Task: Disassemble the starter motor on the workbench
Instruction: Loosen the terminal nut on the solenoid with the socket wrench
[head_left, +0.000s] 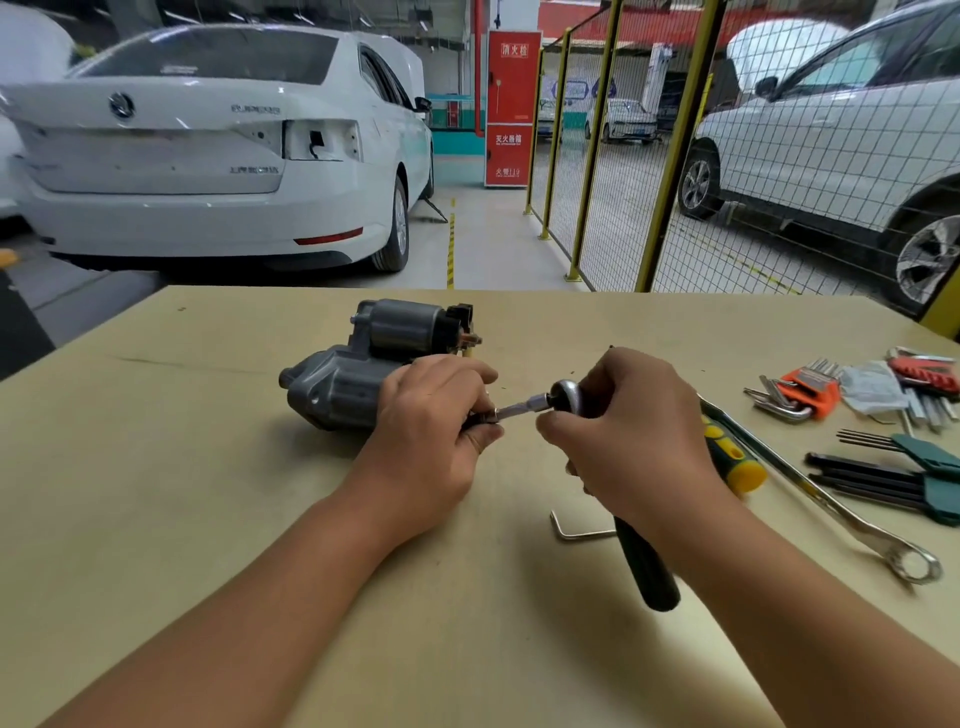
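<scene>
Spanner, hex keys right of hands — screwdriver half-hidden.

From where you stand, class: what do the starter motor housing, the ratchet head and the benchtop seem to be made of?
Starter motor housing: likely cast metal, matte grey.
Ratchet head: probably chromed steel, with bright mirror glints.
Benchtop: tan, dull fibreboard or cardboard sheet, uncertain which.
</scene>
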